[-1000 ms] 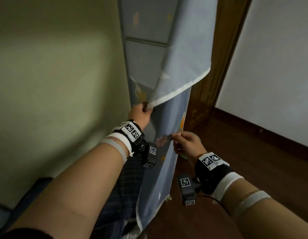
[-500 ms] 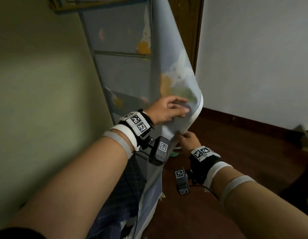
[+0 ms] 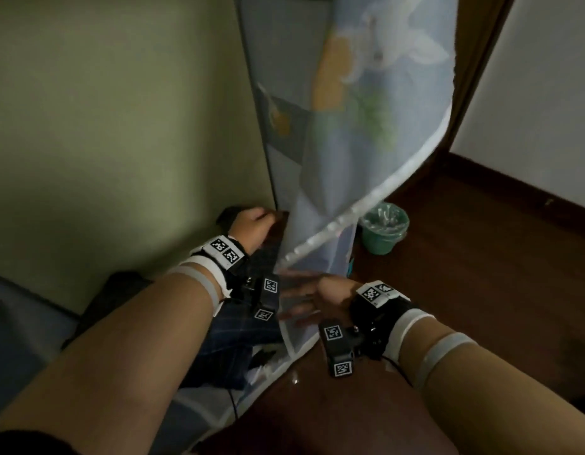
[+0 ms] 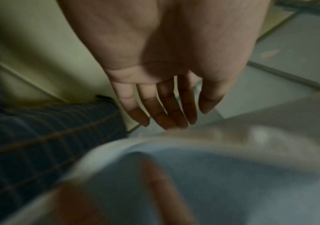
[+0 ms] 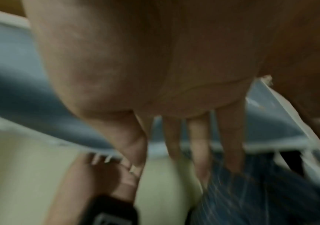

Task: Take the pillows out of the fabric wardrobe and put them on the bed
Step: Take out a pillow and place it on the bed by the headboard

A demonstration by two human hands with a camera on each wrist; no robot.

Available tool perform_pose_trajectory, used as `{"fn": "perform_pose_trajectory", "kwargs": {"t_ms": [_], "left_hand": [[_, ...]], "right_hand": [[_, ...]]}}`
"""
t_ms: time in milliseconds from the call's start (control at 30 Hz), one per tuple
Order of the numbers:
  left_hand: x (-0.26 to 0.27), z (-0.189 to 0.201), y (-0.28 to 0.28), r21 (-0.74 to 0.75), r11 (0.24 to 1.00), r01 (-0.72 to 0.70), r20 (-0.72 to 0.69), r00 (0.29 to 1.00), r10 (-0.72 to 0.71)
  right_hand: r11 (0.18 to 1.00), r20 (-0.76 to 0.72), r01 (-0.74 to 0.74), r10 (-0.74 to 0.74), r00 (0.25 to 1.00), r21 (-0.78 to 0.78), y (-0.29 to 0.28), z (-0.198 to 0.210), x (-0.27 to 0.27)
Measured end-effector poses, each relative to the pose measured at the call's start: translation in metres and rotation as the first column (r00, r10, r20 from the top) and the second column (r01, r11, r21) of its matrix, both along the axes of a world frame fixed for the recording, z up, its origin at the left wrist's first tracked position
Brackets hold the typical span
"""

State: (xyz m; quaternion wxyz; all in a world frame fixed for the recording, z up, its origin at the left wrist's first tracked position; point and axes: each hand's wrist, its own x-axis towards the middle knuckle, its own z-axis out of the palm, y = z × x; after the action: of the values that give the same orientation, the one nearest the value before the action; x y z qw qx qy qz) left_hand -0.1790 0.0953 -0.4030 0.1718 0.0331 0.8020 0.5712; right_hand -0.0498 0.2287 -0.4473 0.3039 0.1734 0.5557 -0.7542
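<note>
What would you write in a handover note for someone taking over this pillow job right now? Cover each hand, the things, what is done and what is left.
Left hand: open, fingers straight, reaching in behind the flap above the dark plaid pillow, holding nothing.
Right hand: open, fingers spread by the flap's lower edge.
Done: the fabric wardrobe is open, its flap swung aside.
Left: grip the pillow, lift it out, carry it to the bed. No pillow is out yet; more inside cannot be seen.
</note>
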Motion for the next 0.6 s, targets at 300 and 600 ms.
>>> {"fn": "perform_pose_trajectory", "kwargs": {"t_ms": [300, 600], "left_hand": [[-0.028, -0.095, -0.072, 0.031, 0.973, 0.229, 0.336, 0.914, -0.226], [-0.097, -0.202, -0.129, -0.453, 0.87, 0.193, 0.267, 0.961, -0.074]], "right_hand": [[0.995, 0.004, -0.063, 0.063, 0.998, 0.08, -0.096, -0.049, -0.042], [0.899, 0.006, 0.285, -0.304, 0.953, 0.333, -0.109, -0.139, -0.095]]}}
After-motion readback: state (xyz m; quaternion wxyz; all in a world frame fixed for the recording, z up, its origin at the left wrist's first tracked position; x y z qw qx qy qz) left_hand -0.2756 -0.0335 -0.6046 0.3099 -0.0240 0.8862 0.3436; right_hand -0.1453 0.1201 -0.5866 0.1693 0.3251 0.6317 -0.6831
